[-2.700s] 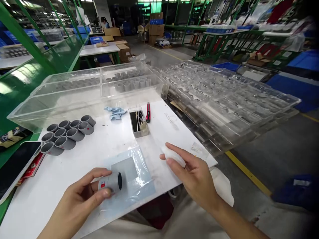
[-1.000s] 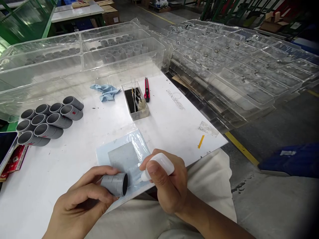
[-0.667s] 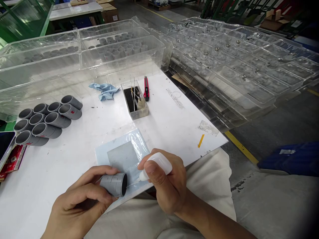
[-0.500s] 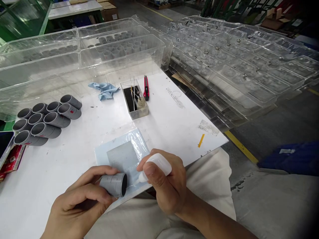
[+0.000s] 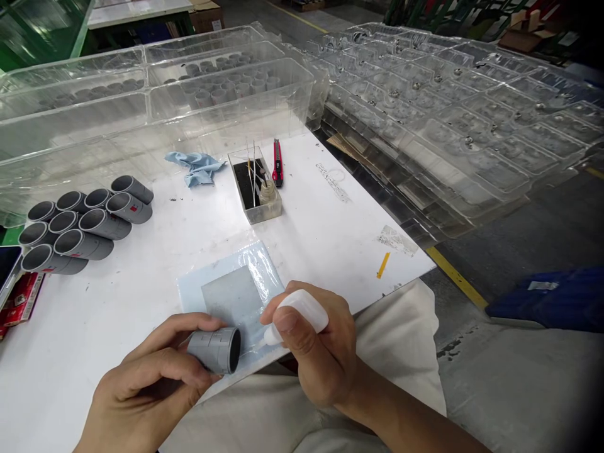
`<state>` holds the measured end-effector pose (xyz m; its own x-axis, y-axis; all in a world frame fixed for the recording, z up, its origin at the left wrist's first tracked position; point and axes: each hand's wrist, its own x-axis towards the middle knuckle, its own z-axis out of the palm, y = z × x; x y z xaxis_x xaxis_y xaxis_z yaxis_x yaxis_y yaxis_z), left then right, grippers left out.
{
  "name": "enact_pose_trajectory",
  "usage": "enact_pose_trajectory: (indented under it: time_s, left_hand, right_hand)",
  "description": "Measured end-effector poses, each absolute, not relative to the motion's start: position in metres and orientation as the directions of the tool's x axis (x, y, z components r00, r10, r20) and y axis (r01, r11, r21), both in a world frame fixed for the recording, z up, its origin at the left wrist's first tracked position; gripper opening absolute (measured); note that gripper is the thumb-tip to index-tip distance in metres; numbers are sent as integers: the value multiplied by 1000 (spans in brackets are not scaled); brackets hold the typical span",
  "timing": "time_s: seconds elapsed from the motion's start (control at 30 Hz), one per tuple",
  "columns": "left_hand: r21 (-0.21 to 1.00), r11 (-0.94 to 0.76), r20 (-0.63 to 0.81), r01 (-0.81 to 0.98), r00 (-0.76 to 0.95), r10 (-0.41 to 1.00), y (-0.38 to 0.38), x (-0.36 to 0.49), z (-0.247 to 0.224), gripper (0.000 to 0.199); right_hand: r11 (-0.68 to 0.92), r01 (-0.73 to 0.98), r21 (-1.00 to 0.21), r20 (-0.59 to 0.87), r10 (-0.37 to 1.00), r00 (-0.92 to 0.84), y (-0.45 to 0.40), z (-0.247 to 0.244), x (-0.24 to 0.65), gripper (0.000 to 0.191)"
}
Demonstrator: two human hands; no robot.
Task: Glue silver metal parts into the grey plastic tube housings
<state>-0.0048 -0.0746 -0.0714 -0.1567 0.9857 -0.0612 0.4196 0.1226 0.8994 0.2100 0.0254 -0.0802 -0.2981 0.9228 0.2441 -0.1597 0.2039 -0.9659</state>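
A short grey tube (image 5: 213, 350) lies on its side in my left hand (image 5: 153, 371), its open end facing right. My right hand (image 5: 321, 346) is closed round a white squeeze bottle (image 5: 304, 311), whose thin nozzle points left at the tube's rim; whether it touches the rim is hard to tell. Beneath both is a light blue sheet (image 5: 191, 289) with a grey rectangle, at the table's front edge. Several similar grey tubes (image 5: 101, 223) stand grouped at the left, some with small red marks.
On the white table (image 5: 325, 233) are a clear box (image 5: 267, 215) with tweezers and a small jar, a red cutter (image 5: 278, 165), a blue cloth (image 5: 198, 168) and a yellow strip (image 5: 383, 265). Clear trays (image 5: 226, 116) line the back; more trays (image 5: 425, 119) are stacked at right.
The view has shifted slightly, so the tubes at the left appear a little further left. Both hands keep nearly the same pose, with the bottle a touch further right.
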Motion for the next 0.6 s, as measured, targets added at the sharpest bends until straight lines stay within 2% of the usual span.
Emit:
enact_pose_trajectory:
  time_s: [0.2, 0.6]
  left_hand:
    - [884, 50, -23, 465, -63, 998, -75, -14, -75, 24]
    - [883, 61, -25, 465, -83, 996, -76, -13, -74, 23]
  right_hand:
    - [113, -108, -988, 136, 962, -235, 21, -84, 211, 40]
    - [171, -92, -981, 190, 939, -286, 24, -83, 212, 38]
